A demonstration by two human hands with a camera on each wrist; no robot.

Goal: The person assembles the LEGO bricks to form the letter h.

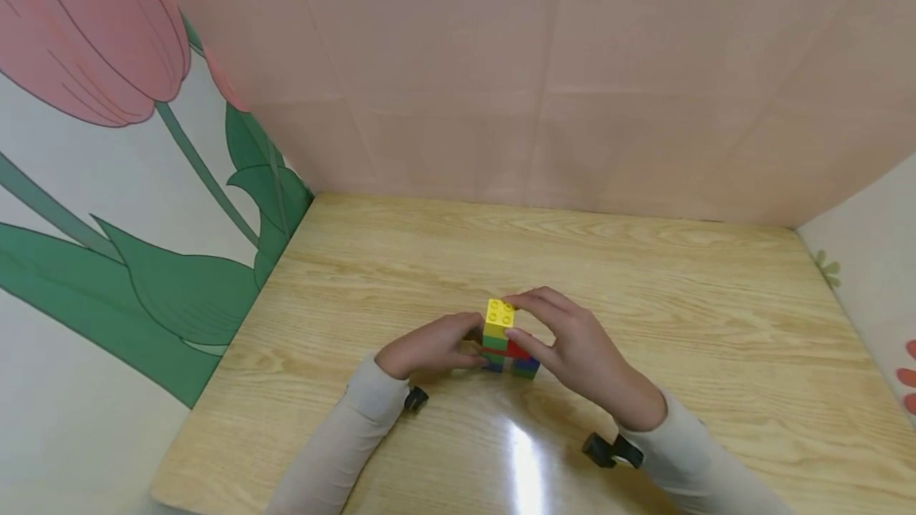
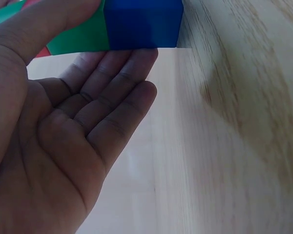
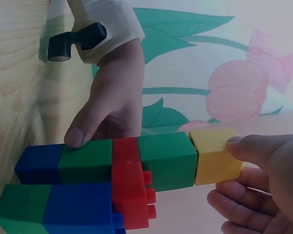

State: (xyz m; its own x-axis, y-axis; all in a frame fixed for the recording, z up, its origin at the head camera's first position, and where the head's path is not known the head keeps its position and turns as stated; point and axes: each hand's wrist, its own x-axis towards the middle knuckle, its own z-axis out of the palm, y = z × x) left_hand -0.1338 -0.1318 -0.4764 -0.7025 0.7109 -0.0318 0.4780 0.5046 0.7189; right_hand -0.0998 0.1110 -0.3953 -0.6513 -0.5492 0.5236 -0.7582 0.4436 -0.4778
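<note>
A small tower of toy bricks [image 1: 506, 340] stood on the wooden table [image 1: 644, 276], a little below the middle of the head view. The yellow brick [image 1: 498, 314] was on the top of it, and under it were green, red and blue bricks. The right hand [image 1: 572, 348] was just to the right of the tower, and its thumb and fingers were pinching the yellow brick from two sides. In the right wrist view the yellow brick [image 3: 215, 156] was at the right of the frame, pressed against a green brick [image 3: 167, 160], and the thumb of the right hand [image 3: 263, 180] lay on its outer face, with the other fingers curled below it. The left hand [image 1: 429, 348] was at the left of the tower and held its lower part; in the right wrist view its thumb [image 3: 80, 134] pressed on the lower green brick [image 3: 85, 161], next to a blue brick [image 3: 36, 163]. In the left wrist view the left hand [image 2: 63, 131] had its fingers nearly straight, the tips touching under a blue brick [image 2: 142, 23] in the upper middle of the frame, while the thumb reached over the green brick [image 2: 83, 36] beside it. A wall with a pink tulip [image 1: 86, 30] was in the upper left of the head view.
</note>
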